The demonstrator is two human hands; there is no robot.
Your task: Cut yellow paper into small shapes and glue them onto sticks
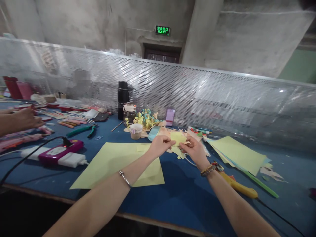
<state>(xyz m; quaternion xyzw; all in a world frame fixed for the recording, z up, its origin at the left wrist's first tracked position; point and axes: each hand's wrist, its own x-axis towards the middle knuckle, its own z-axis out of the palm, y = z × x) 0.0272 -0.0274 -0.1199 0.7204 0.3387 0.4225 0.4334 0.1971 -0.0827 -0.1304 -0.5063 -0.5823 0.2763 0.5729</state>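
Note:
A small yellow paper piece point(178, 139) is held up between my two hands above the blue table. My left hand point(161, 145) pinches its left edge between thumb and fingers. On its right edge, my right hand point(196, 150) grips it the same way. Under my left forearm lies a large pale yellow sheet point(106, 164), with a smaller yellow strip point(143, 147) on top near its far edge. Peach and yellow paper scraps point(166, 132) lie just behind the held piece.
Behind are a black bottle point(123, 102), a jar, a small cup point(135, 131) and yellow-blue flower shapes. Left: pliers point(81, 131), a purple power strip point(59, 153), another person's hand point(26, 118). Right: yellow sheets point(237, 153), a green stick and a yellow corded tool point(239, 187).

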